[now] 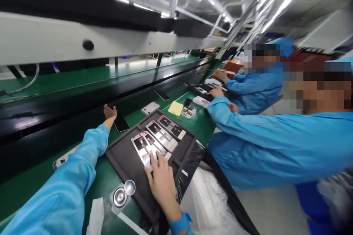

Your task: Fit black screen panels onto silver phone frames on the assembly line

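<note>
My left hand (110, 111) is stretched out over the far side of the bench, fingers apart and nothing seen in them. Just beside it lies a dark phone (121, 123) with a light rim. My right hand (162, 178) rests on the black foam tray (121, 154), fingers spread, fingertips at the lower ends of the phone parts. Several silver phone assemblies with red tabs, such as the nearest phone assembly (139, 147), lie side by side in that tray. The fingertips partly cover the nearest ones.
A round metal pot with its lid up (120, 197) stands near the tray's near corner. Beyond the tray are a white phone panel (150, 108), a yellow note pad (175, 108) and another dark phone (162, 94). Two co-workers in blue sit at right; one sleeve (248, 128) reaches the bench.
</note>
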### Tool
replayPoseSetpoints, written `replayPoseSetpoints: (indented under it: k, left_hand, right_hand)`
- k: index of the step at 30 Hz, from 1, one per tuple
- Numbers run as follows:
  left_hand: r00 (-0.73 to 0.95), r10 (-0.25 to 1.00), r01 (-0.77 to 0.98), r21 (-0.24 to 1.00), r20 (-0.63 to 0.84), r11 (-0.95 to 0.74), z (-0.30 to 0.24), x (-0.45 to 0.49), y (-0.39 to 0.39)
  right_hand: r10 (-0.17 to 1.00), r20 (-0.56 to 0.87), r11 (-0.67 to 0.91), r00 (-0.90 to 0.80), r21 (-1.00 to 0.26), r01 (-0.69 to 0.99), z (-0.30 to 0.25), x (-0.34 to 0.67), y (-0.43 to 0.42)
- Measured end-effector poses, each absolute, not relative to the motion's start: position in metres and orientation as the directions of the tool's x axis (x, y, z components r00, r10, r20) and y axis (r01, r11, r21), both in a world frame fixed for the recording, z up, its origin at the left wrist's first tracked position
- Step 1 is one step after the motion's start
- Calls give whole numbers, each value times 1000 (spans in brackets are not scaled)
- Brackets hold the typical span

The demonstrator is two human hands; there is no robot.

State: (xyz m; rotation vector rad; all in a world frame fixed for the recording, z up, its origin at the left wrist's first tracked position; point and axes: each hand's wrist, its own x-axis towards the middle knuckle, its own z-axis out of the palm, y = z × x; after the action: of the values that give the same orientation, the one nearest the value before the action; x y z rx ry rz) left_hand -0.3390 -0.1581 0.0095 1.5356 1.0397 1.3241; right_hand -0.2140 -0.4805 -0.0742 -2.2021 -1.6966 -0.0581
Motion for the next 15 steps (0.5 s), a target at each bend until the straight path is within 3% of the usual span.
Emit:
replayPoseSetpoints:
  k: [2,5,9,15]
  left_hand:
    - [87,976,398,891,199,-217,-13,-323,-145]
    - [312,944,643,709,104,-290,-40,-288,-131]
    - [576,816,703,535,-41,-469,-50,-229,-116]
    - [659,752,671,447,5,-592,-49,-164,-95]
  right_hand:
    - [929,251,-205,270,-257,944,-81,-208,-486]
    - [921,278,-187,273,-298,936,-84,-203,-494]
    - [908,323,-178,268,-283,943,-78,-204,-501]
    - [913,332,-153,237,-259,954,-77,-204,-502]
